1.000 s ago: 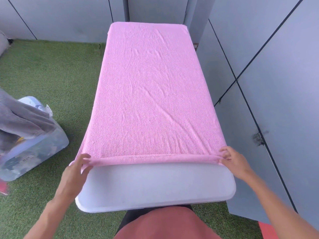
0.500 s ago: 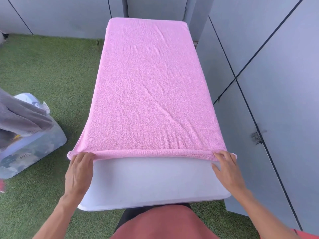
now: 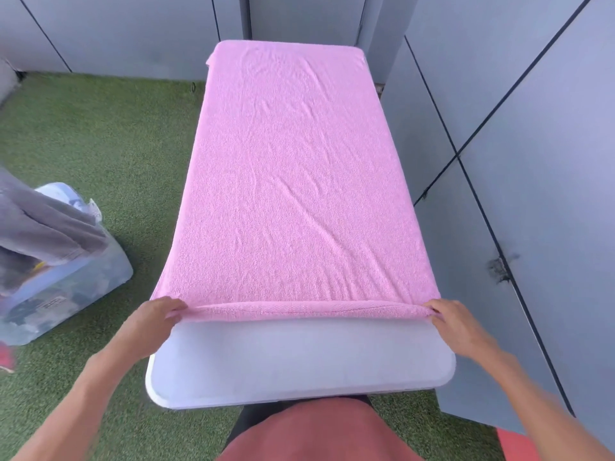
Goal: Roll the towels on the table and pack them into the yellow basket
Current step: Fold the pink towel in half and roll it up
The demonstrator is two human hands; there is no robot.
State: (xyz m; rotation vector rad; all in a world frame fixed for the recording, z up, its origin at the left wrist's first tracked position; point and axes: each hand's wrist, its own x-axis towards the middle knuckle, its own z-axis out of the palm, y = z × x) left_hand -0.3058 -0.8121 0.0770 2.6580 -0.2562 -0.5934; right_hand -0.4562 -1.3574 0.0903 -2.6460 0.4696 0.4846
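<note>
A large pink towel [image 3: 293, 181] lies flat along the white table [image 3: 299, 361], covering all but the near end. Its near edge is turned over into a thin roll across the table's width. My left hand [image 3: 149, 327] pinches the left end of that roll. My right hand [image 3: 456, 327] pinches the right end. No yellow basket is in view.
A clear plastic bin [image 3: 60, 287] with a grey cloth [image 3: 43, 227] draped over it stands on the green artificial grass [image 3: 100, 144] to the left. Grey panelled walls [image 3: 515, 161] run close along the table's right side and far end.
Both hands stay on the towel's near edge. The edge lay flatter under my fingers half a second ago and is now bunched into a thin roll.
</note>
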